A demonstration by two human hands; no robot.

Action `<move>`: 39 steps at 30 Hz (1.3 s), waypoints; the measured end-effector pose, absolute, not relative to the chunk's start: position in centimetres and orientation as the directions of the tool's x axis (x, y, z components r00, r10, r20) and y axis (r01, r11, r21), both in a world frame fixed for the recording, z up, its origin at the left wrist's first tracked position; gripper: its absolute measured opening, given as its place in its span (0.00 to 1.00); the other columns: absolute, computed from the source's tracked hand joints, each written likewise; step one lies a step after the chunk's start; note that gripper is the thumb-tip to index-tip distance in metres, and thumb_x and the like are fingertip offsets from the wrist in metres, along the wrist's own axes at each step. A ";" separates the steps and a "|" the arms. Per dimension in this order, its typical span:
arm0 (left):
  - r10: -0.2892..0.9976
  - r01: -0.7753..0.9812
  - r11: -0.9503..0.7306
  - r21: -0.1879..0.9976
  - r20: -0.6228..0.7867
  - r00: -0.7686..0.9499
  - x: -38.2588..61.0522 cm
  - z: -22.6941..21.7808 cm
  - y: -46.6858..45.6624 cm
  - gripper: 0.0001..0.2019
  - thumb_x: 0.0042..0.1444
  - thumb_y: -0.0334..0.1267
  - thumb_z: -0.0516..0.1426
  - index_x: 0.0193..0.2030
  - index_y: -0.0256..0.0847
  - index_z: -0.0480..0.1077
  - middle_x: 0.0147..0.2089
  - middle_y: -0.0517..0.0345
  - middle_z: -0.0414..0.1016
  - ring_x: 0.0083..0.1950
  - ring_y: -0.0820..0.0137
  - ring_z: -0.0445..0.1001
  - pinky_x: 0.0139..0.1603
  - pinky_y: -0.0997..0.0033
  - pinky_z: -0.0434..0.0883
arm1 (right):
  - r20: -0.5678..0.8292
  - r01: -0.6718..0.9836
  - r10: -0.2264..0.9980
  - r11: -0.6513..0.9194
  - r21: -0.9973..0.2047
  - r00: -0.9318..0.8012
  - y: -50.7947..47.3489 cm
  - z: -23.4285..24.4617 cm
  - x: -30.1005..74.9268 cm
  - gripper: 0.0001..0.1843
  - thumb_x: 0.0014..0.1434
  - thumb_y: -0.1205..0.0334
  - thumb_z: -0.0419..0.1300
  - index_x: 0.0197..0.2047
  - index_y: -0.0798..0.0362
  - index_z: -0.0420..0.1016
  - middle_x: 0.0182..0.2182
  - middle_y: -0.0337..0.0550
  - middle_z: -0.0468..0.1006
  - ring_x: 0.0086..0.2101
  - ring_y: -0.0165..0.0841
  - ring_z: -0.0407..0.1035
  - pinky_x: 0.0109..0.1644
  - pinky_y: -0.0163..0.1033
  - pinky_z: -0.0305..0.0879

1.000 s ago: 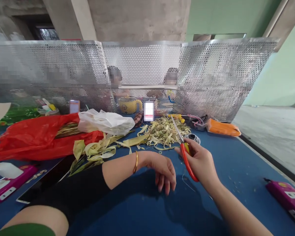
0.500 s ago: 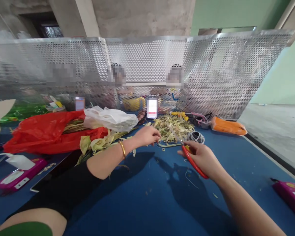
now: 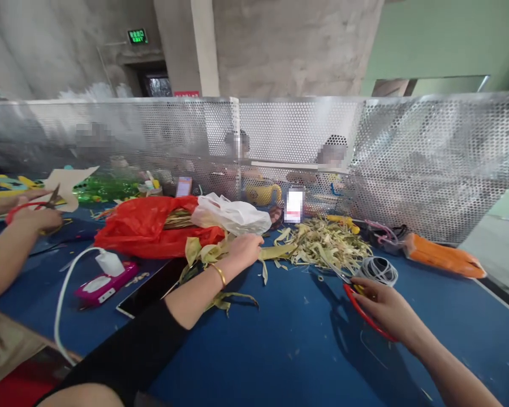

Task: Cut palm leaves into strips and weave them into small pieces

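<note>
My left hand [image 3: 245, 250], a gold bangle on its wrist, reaches in among dried pale-green husk leaves [image 3: 203, 250]. Its fingers are curled together, and what they may hold is hidden. Right beside the fingers lies a flat husk strip [image 3: 277, 251]; I cannot tell if they grip it. My right hand [image 3: 379, 302] is closed around red-handled scissors [image 3: 367, 319], whose blades point away toward a heap of shredded husk [image 3: 328, 240]. Close to that hand sits a coil of grey cord [image 3: 377, 271].
A red bag [image 3: 138, 226] and a white plastic bag [image 3: 233, 213] lie left. A phone [image 3: 294, 204] stands before the perforated metal screen [image 3: 297, 130]. An orange packet [image 3: 443, 255] lies right; a purple power strip [image 3: 106, 285] sits left. A co-worker's hand [image 3: 36, 217] holds scissors.
The view has turned left, bringing a co-worker's hands into sight. My left hand has moved left from beside the shredded heap to the husk leaves. My right hand still holds the scissors.
</note>
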State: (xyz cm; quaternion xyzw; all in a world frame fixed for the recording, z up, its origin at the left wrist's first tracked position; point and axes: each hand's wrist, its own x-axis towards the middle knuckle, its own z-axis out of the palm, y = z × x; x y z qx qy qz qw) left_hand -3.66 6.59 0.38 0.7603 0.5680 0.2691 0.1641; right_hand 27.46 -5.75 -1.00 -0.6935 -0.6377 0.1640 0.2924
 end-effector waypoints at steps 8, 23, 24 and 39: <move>0.951 0.721 -0.298 0.626 0.260 0.168 -2.5 0.2 8.1 0.10 0.45 0.28 0.61 0.19 0.42 0.66 0.29 0.51 0.75 0.44 0.56 0.75 0.49 0.63 0.67 | 0.017 0.569 1.000 0.011 -0.822 0.006 -6.2 -1.6 26.1 0.29 0.49 0.47 0.62 0.49 0.57 0.75 0.35 0.46 0.83 0.36 0.40 0.77 0.38 0.41 0.71; 0.974 0.114 -0.144 0.983 0.161 -0.162 -7.6 2.2 6.0 0.06 0.55 0.35 0.55 0.35 0.37 0.72 0.30 0.59 0.75 0.24 0.74 0.72 0.23 0.79 0.62 | -0.074 0.680 0.978 0.082 -0.728 -0.197 -6.3 -2.8 22.0 0.29 0.53 0.50 0.61 0.55 0.56 0.73 0.37 0.45 0.81 0.37 0.38 0.74 0.39 0.37 0.69; 0.973 0.107 -0.132 0.986 0.149 -0.175 -7.7 2.0 6.1 0.06 0.55 0.34 0.55 0.35 0.37 0.72 0.29 0.60 0.75 0.23 0.75 0.71 0.21 0.79 0.60 | -0.102 0.699 0.970 0.086 -0.710 -0.223 -6.2 -2.7 21.5 0.28 0.53 0.51 0.61 0.55 0.55 0.73 0.38 0.45 0.81 0.38 0.38 0.74 0.40 0.37 0.68; 0.991 0.001 -0.059 0.998 0.059 -0.119 -6.9 1.6 5.5 0.06 0.54 0.34 0.55 0.35 0.36 0.73 0.29 0.59 0.75 0.22 0.76 0.71 0.19 0.81 0.58 | 0.036 0.892 0.971 -0.203 -0.403 0.238 -2.0 0.4 25.1 0.29 0.58 0.49 0.51 0.56 0.55 0.73 0.37 0.49 0.83 0.36 0.43 0.76 0.38 0.41 0.66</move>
